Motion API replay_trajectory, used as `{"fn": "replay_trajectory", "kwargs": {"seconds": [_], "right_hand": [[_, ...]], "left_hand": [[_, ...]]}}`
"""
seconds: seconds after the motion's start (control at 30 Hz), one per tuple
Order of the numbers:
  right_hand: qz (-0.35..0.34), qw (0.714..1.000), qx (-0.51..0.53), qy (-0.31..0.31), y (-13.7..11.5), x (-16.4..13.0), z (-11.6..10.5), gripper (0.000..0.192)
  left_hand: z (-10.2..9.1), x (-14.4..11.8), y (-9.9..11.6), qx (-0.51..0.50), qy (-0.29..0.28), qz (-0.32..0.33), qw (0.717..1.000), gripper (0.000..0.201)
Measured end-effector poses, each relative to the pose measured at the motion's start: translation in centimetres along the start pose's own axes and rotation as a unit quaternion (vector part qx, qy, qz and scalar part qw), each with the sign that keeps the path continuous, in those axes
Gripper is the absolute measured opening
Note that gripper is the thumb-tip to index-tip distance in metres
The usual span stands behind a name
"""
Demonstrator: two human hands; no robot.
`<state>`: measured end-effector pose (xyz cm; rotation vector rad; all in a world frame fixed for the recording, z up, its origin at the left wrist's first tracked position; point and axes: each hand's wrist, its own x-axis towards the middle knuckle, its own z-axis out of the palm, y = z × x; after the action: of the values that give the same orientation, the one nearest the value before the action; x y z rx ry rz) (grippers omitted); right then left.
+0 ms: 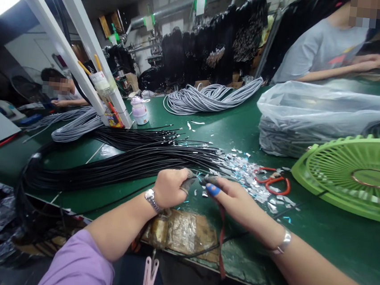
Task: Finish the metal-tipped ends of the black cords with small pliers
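Observation:
My left hand (172,186) is closed in a pinch on the end of a black cable, which is mostly hidden by the fingers. Thin teal wires (199,177) stick out between my two hands. From the other side, the grey-covered fingertips and blue-wrapped thumb of my right hand (230,195) pinch these wires. Just beyond my hands lies a thick bundle of black cables (134,166), its stripped ends pointing right. White and teal scraps (246,172) are scattered beside those ends. Red-handled scissors (278,185) lie among the scraps, right of my right hand.
A green fan (351,176) and a clear plastic bag (313,123) stand on the right. Grey cable coils (210,100) lie farther back. A purple bottle (139,110) stands near white posts (82,38). Taped cardboard (184,234) covers the near edge. Two other people sit at the table.

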<state>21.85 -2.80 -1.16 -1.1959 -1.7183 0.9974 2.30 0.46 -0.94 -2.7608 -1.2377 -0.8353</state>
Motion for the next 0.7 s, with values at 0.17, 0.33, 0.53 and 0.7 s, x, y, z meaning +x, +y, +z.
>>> {"fn": "replay_trajectory", "kwargs": {"seconds": [0.17,0.33,0.53,0.7], "right_hand": [[0.001,0.999,-0.028,-0.020,0.03,0.03,0.13,0.029],[-0.011,0.998,-0.048,-0.029,0.50,0.23,0.20,0.029],[-0.022,0.999,-0.027,-0.023,0.07,0.22,0.44,0.029],[-0.025,0.999,-0.024,-0.018,-0.24,0.20,0.48,0.032]], "left_hand": [[0.06,-0.24,-0.05,0.059,-0.016,0.039,0.997,0.020],[0.06,-0.20,0.07,0.055,-0.019,0.050,0.997,0.016],[0.05,-0.17,0.26,0.059,-0.014,0.050,0.997,0.016],[0.03,-0.18,0.25,0.062,-0.009,0.048,0.997,0.013]]}}
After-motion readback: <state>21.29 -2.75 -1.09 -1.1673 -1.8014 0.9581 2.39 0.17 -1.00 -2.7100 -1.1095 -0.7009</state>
